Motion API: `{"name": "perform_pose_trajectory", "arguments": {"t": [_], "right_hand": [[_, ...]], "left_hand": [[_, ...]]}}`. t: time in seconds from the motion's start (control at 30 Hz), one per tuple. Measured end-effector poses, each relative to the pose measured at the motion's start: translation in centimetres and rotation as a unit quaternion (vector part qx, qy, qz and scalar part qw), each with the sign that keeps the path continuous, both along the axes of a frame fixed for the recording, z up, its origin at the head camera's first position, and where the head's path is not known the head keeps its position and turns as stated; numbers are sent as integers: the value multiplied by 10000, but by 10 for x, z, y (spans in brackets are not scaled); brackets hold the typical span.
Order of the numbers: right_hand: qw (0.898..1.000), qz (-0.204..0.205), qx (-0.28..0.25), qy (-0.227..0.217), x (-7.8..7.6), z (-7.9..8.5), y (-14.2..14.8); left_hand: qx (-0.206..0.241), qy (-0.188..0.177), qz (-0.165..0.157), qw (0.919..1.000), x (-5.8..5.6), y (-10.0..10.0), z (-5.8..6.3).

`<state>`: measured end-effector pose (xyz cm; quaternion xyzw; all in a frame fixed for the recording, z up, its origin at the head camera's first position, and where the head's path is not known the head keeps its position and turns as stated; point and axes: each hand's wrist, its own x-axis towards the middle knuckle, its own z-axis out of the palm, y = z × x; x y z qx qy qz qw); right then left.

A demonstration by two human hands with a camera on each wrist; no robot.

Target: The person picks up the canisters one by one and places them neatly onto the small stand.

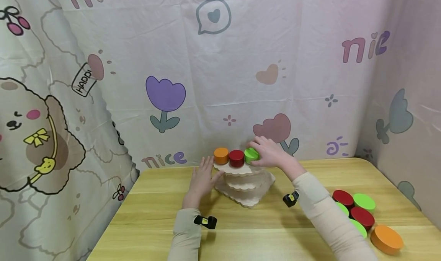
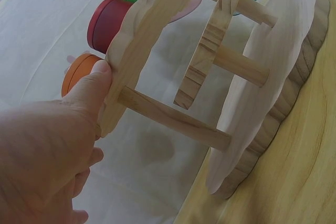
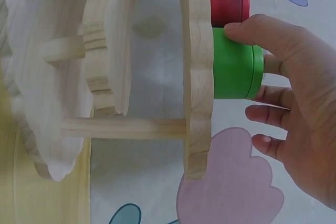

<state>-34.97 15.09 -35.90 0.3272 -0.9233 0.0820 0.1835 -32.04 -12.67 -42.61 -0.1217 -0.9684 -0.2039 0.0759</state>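
A pale wooden tiered stand (image 1: 241,170) with wavy edges and round dowel posts (image 2: 176,119) stands on the table. Along its top shelf sit three round lidded tins: orange (image 1: 221,156), red (image 1: 236,159) and green (image 1: 251,155). My right hand (image 1: 270,154) holds the green tin at the right end, thumb on its side and fingers around the lid end. The tin's base is right at the shelf. At the left end, my left hand (image 1: 201,180) has its fingers stretched out beside the shelf; its thumb (image 2: 94,85) lies at the shelf edge, overlapping the orange tin.
More round tins lie grouped at the table's right: red (image 1: 361,217), green (image 1: 364,203) and orange (image 1: 387,239), partly hidden by my right sleeve (image 1: 330,215). A printed cloth (image 1: 234,62) hangs close behind the stand and along both sides.
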Motion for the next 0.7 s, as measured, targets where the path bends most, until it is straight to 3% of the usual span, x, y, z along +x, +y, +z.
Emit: {"name": "perform_pose_trajectory", "arguments": {"t": [0.27,0.7], "right_hand": [[9999,-9,-70,74,9,-2,10],[9910,356,-559,1163,33,-19,37]], "left_hand": [[-30,-27,33,10000,-1,0,0],[16,51,-18,10000,0,0,-1]]}}
